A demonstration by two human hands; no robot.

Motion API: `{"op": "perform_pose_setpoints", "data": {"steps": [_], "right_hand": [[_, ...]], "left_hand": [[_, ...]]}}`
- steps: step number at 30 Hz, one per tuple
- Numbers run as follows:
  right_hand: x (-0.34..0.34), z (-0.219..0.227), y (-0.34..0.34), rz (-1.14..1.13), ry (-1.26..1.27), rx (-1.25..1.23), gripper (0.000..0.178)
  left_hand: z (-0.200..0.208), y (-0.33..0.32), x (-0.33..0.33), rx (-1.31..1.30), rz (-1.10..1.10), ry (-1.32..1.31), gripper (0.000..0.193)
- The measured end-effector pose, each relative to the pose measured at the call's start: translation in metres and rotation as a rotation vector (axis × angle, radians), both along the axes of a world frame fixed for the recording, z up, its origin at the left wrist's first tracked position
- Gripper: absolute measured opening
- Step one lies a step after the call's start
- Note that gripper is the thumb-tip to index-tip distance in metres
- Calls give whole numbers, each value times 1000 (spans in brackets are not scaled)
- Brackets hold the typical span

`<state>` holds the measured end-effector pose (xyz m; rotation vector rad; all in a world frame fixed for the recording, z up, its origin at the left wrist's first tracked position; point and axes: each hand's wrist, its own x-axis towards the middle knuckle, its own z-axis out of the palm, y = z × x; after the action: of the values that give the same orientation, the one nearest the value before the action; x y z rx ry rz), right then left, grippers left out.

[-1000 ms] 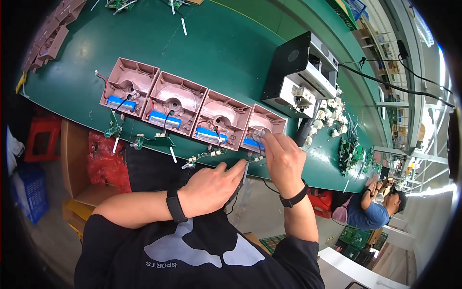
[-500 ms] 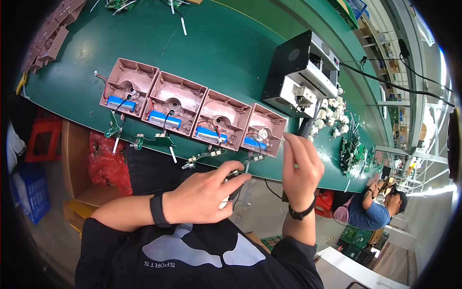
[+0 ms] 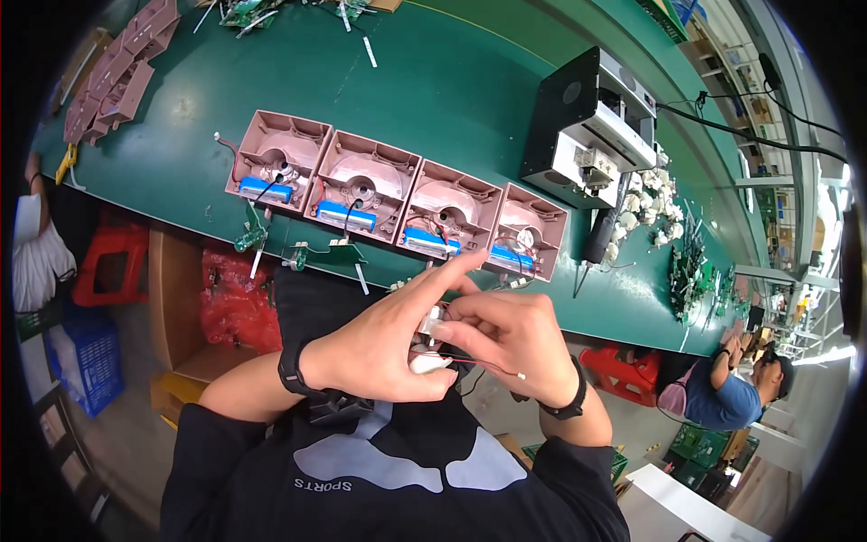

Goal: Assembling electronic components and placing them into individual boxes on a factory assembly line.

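Left hand: from my feed, the left hand (image 3: 375,348) curls around the white parts (image 3: 429,363), thumb below them, forefinger pointing toward the housing row (image 3: 375,167)
Right hand: the right hand (image 3: 519,339) pinches at the same parts with thumb and finger – thin wires (image 3: 492,367) trail beneath it
White parts: on the wearer's side of the housing row, near its right end, partly hidden by fingers
Batteries: blue batteries (image 3: 346,217) lie in all four housings of the row – I'd count that as done
Boards: green boards (image 3: 343,253) hang outside the row's near edge and the housings are uncovered, so I judge it unfinished
Lettering: pale print on the black shirt (image 3: 397,512), nearer the wearer than the row; I can make out no other writing reliably
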<state>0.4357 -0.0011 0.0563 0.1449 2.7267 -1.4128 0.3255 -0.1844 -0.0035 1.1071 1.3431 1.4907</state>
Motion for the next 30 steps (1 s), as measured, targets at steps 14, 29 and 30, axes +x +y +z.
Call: {"op": "perform_pose_setpoints", "data": {"steps": [14,29,30], "right_hand": [[-11,14,-7,-195,-183,-382,13],[-7,-18,-35,-23,246,-216,53],[-3,-18,-37,-151,164,-483,56]], "left_hand": [[2,-20,4,-20,146,-450,96],[-11,-10,19,7,373,-829,51],[-12,-13,17,14,369,-827,51]]}}
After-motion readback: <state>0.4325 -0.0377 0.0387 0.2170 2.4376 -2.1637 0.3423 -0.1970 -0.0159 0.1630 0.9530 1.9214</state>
